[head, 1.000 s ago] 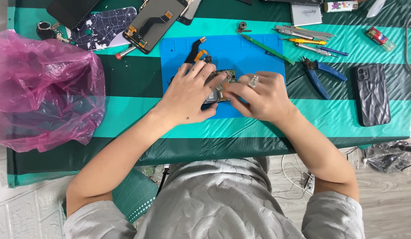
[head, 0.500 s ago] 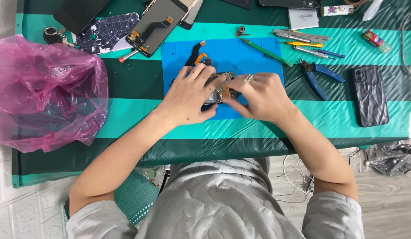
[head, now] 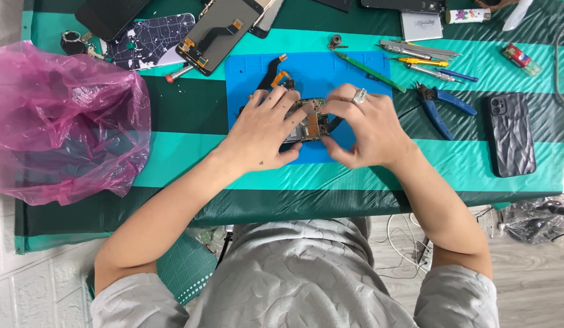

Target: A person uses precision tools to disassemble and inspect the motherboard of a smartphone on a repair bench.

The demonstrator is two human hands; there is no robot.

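Hands have barely shifted over the last second — the left hand point(head: 266, 130) keeps its fingers spread flat over the opened phone point(head: 307, 121) on the blue mat point(head: 330, 73), while the right hand point(head: 364, 127) stays curled, fingertips pinching at the board's right edge. Such steadiness suggests careful, fiddly work at one spot — nothing has come free.
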